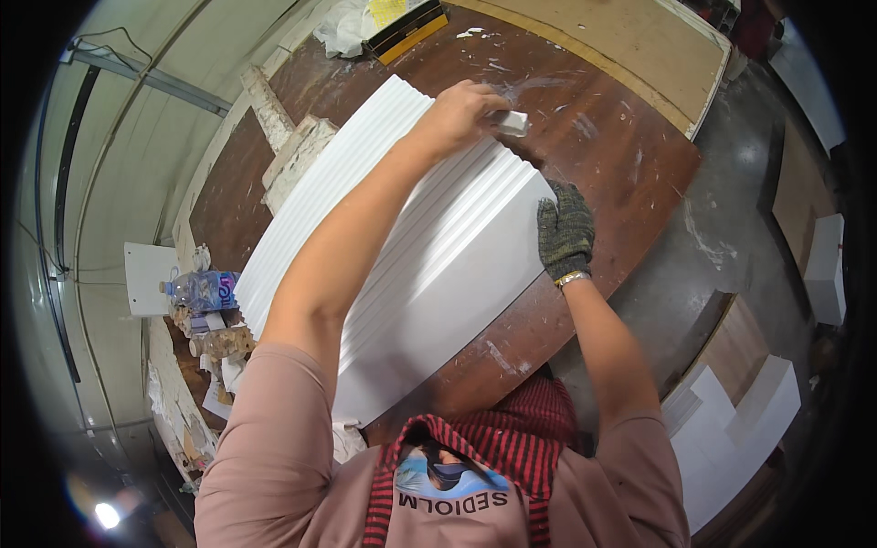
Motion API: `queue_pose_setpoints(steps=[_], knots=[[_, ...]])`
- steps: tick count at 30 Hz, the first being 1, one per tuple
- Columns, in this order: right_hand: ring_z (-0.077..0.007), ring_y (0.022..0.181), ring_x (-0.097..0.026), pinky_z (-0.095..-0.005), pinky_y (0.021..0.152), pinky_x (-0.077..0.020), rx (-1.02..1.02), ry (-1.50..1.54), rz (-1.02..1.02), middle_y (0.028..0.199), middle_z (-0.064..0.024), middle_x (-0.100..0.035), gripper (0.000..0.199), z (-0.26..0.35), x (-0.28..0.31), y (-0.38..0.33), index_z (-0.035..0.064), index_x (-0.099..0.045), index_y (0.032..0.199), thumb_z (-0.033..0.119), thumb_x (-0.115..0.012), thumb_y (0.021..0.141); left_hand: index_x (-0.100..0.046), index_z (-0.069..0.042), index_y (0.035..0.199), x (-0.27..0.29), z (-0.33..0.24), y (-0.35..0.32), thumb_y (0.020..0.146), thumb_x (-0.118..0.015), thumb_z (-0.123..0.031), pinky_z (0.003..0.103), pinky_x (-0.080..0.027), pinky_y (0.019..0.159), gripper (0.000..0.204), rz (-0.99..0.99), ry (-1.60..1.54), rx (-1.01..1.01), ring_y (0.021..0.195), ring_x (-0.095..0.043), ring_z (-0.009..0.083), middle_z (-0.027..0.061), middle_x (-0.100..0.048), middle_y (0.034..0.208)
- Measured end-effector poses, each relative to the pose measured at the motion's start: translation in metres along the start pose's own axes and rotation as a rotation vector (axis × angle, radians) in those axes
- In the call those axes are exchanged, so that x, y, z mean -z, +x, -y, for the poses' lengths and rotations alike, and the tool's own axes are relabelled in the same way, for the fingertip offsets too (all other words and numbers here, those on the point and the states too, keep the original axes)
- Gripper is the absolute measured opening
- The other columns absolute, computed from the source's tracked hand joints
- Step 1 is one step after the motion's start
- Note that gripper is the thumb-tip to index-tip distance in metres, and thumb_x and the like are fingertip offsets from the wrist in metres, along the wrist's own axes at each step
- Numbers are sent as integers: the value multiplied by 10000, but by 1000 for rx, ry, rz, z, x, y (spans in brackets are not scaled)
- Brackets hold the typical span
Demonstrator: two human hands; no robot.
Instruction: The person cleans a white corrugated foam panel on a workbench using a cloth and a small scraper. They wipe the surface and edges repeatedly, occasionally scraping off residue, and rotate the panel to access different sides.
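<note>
White ribbed panel [402, 247] lies on the brown table [603, 155]. Gloved right hand [565, 233] presses flat, fingers spread, on its near edge. Bare left hand [457, 114] pinches a small white block [513, 122] at the far edge. Beyond, a yellow-and-black box [406, 29]; at left, a blue-labelled bottle pack [203, 290].

- The single head view looked steeply down from above the person's chest onto the brown table [603, 155].
- It sat close, with fisheye bending toward the rim.
</note>
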State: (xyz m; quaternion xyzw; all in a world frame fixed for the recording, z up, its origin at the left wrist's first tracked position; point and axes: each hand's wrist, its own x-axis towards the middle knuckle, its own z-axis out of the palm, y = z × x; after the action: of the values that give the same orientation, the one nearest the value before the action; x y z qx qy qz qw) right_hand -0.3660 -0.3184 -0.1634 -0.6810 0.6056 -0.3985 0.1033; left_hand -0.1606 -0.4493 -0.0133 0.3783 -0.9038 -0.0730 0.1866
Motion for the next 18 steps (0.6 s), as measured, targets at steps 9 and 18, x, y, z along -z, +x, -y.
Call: queue_pose_setpoints(steps=[9, 18], knots=[[-434, 1089, -600, -523, 985, -452, -11, 9, -38, 1151, -232, -650, 350, 4, 1, 1, 55, -636, 1228, 272, -565, 963, -726, -55, 1068, 82, -32, -219, 764, -760, -10, 396, -515, 935, 309, 251, 10, 220, 1036, -617, 285, 76, -710, 1090], [-422, 1166, -572, -513, 1017, -437, 10, -86, -33, 1209, -225, -643, 353, -9, -12, -1, 61, -631, 1241, 293, -498, 1012, -736, -54, 1061, 186, -129, -453, 723, -740, 28, 391, -528, 879, 347, 458, 99, 678, 980, -635, 293, 84, -715, 1023]])
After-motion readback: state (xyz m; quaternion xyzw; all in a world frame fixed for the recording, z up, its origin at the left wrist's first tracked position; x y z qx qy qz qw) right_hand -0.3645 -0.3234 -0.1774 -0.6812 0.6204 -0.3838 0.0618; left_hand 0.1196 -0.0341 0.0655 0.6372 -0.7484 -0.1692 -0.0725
